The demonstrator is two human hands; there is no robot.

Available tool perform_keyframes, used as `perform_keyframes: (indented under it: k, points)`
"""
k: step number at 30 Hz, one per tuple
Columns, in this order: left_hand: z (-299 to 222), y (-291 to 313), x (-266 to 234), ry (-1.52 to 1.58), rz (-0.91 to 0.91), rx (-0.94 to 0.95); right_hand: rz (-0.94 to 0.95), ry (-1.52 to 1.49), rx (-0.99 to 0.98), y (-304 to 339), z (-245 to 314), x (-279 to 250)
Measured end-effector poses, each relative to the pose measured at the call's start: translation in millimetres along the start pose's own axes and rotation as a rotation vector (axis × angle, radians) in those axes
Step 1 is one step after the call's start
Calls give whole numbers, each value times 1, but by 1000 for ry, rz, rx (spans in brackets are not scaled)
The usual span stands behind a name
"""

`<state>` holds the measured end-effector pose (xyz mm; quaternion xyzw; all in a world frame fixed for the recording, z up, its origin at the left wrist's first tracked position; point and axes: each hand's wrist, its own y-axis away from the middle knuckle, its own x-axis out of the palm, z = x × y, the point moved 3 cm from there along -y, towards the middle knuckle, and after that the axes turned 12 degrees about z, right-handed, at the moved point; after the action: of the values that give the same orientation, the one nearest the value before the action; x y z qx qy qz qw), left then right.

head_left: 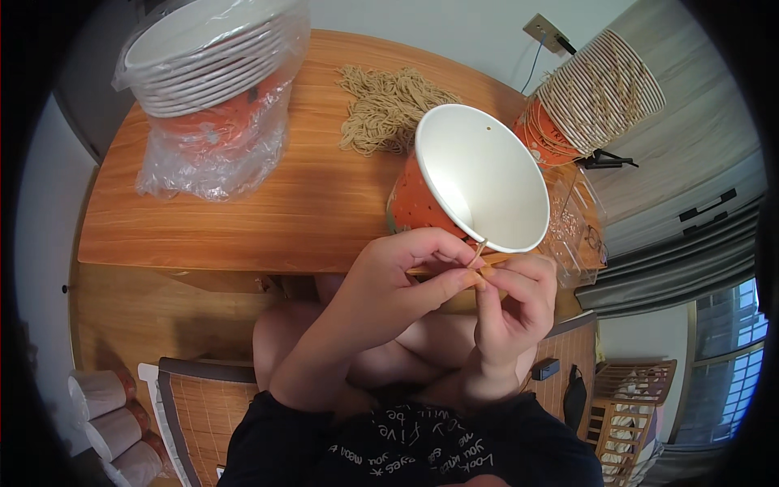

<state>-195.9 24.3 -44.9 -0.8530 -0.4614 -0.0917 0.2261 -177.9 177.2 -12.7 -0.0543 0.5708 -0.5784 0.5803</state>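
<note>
A large paper bucket (pixel 487 174), white inside and orange with a printed pattern outside, stands tilted at the table's front edge with its mouth turned towards me. One small hole shows in its far wall. A short piece of thin tan cord (pixel 481 247) crosses the near rim. My left hand (pixel 402 272) pinches the cord between thumb and forefinger just below the rim. Right beside it, my right hand (pixel 517 302) is closed too, its thumb and fingertips meeting the left ones at the cord. The cord's lower end is hidden among the fingers.
A loose heap of tan cord (pixel 389 112) lies behind the bucket. Nested buckets in clear plastic (pixel 215 101) stand at the left, and a stack strung with cords (pixel 604 97) leans at the right. A clear plastic box (pixel 574 231) sits on the wooden table's (pixel 235 231) right end.
</note>
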Motion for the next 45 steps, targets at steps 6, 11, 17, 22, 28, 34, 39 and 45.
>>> perform_keyframes:
  k: [6,11,17,22,28,34,39,45]
  points:
    - [-12,3,1,-359,-260,117,70,205,-10,-11,12,-2]
    - [-17,9,1,-676,-367,260,83,318,-31,-18,19,-3]
    - [-22,11,2,-841,-422,402,124,342,-60,-28,21,-3]
    - [-25,13,6,-861,-424,352,193,337,-72,-35,25,-4]
    - [-20,10,5,-717,-431,327,19,96,-151,-20,13,-5]
    - [-22,13,4,-678,-447,306,27,113,-153,-19,9,2]
    - [-21,13,5,-634,-424,283,63,166,-209,-23,9,1]
    - [-23,14,7,-713,-406,335,50,198,-221,-23,11,1]
